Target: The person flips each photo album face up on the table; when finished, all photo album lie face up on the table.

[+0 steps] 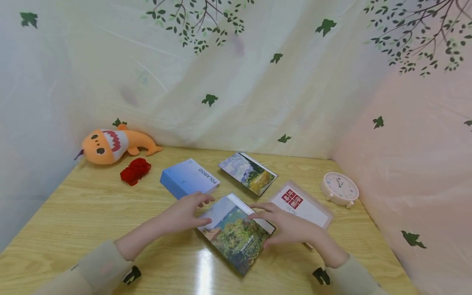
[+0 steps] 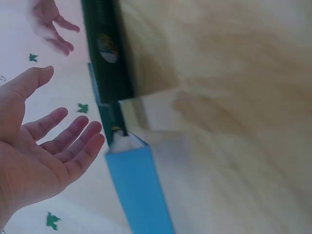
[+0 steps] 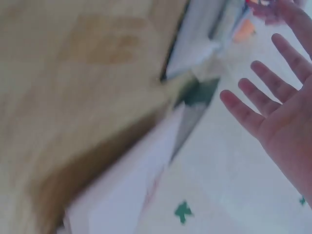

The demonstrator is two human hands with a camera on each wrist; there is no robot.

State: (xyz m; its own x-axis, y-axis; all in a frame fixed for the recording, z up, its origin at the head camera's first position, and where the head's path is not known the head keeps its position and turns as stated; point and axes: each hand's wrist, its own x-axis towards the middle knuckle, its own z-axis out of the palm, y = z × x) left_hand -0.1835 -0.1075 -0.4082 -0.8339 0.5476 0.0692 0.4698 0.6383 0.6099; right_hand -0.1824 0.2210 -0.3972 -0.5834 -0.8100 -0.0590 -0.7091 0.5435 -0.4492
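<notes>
Head view: a landscape booklet (image 1: 236,233) lies flat on the wooden surface (image 1: 92,213), near its front edge, between the two hands. The left hand (image 1: 186,213) rests at the booklet's 9 o'clock edge, fingers loosely extended and slightly apart, tips on or just over the cover; actual contact cannot be told. The right hand (image 1: 285,227) lies at the 3 o'clock edge, fingers extended over the white margin, gripping nothing. At 11 o'clock from the booklet lies a blue box (image 1: 189,178) lettered POLAROID; at 12 o'clock, a second landscape booklet (image 1: 248,173); at 2 o'clock, a clear sleeve (image 1: 303,205) holding a white card with red characters. A small clock (image 1: 339,189) stands at 3 o'clock, near the right wall. A shark plush (image 1: 110,145) and a red bundle (image 1: 135,170) occupy the far left corner, at 10 o'clock.

Left wrist view, blurred: shows what the head view hides, namely the left palm, fingers (image 2: 68,139) spread and holding nothing. It also shows the blue box (image 2: 139,195) edge-on and the dark spine of a booklet (image 2: 107,53).

Right wrist view, heavily blurred: the right palm, fingers (image 3: 265,92) spread; the flat items beside it cannot be identified.
</notes>
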